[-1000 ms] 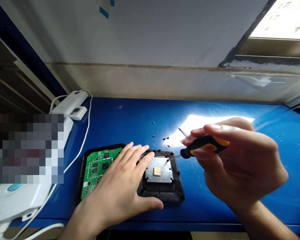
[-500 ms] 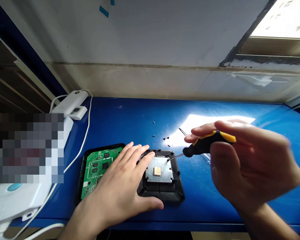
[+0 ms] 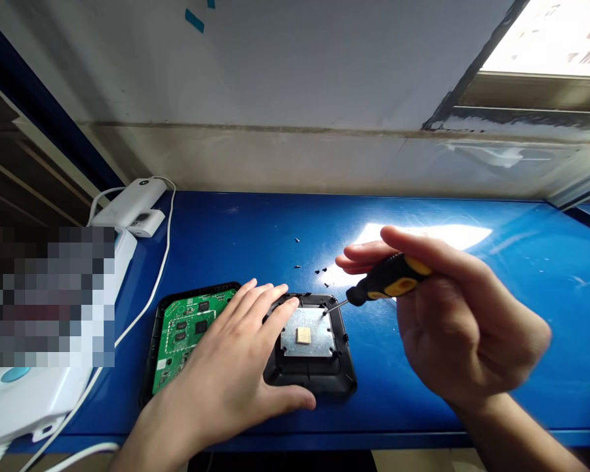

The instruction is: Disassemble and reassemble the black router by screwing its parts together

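Note:
My right hand (image 3: pixel 452 314) grips a black and yellow screwdriver (image 3: pixel 386 278), its shaft slanting down to the left. The tip meets a black post at the upper right corner of a silver metal plate (image 3: pixel 295 321). That plate lies in a black plastic housing (image 3: pixel 341 377) and carries a small beige pad (image 3: pixel 303 335). My left hand (image 3: pixel 236 354) lies with fingers spread over the housing's left side, thumb along its front. Partly under this hand is a green circuit board (image 3: pixel 184 321), sitting in another black shell.
Several small screws (image 3: pixel 318 271) lie on the blue table (image 3: pixel 216 242) behind the housing. At the left are white devices (image 3: pixel 132 202) with a white cable (image 3: pixel 160 262). A wall (image 3: pixel 275 78) stands behind the table, with a window at the upper right.
The screwdriver's handle has turned in my right hand, and the fingers have shifted around it. Its tip stays at the same corner of the plate. My left hand keeps its place on the housing.

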`<state>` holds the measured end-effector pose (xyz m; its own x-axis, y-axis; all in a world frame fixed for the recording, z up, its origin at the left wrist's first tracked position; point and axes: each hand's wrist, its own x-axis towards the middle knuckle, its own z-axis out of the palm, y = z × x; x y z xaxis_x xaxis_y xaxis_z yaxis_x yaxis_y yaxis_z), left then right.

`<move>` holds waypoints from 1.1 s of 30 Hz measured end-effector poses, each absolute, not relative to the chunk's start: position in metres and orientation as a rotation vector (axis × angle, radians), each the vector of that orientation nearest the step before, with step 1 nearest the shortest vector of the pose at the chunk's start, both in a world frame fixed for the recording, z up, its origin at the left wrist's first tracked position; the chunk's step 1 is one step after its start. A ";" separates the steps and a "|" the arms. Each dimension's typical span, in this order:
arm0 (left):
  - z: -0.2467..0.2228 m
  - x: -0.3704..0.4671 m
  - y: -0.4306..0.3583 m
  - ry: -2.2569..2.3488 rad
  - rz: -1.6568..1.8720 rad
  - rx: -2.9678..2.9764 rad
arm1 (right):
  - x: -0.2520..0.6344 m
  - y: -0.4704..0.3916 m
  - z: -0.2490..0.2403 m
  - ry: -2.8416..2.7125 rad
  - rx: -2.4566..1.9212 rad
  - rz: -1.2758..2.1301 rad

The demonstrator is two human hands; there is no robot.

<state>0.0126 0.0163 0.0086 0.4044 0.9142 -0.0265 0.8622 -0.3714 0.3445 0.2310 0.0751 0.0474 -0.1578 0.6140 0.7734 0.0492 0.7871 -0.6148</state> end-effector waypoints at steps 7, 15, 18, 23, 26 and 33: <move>0.006 0.009 0.015 1.555 0.232 2.343 | 0.230 0.087 0.053 -1.693 -0.544 0.341; 0.003 0.009 0.014 1.569 0.267 2.381 | 0.228 0.082 0.046 -1.621 -0.487 0.610; 0.004 0.010 0.014 1.574 0.262 2.394 | 0.230 0.081 0.048 -1.711 -0.540 0.554; 0.004 0.010 0.016 1.576 0.252 2.395 | 0.230 0.085 0.051 -1.715 -0.582 0.402; 0.003 0.009 0.017 1.584 0.249 2.390 | 0.226 0.087 0.049 -1.669 -0.549 0.363; 0.003 0.009 0.014 1.575 0.264 2.393 | 0.225 0.080 0.048 -1.616 -0.578 0.522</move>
<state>0.0092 0.0137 0.0032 0.3948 0.9187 0.0067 0.8708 -0.3765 0.3162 0.2247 0.0799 0.0475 -0.0945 0.6384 0.7639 0.0711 0.7697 -0.6344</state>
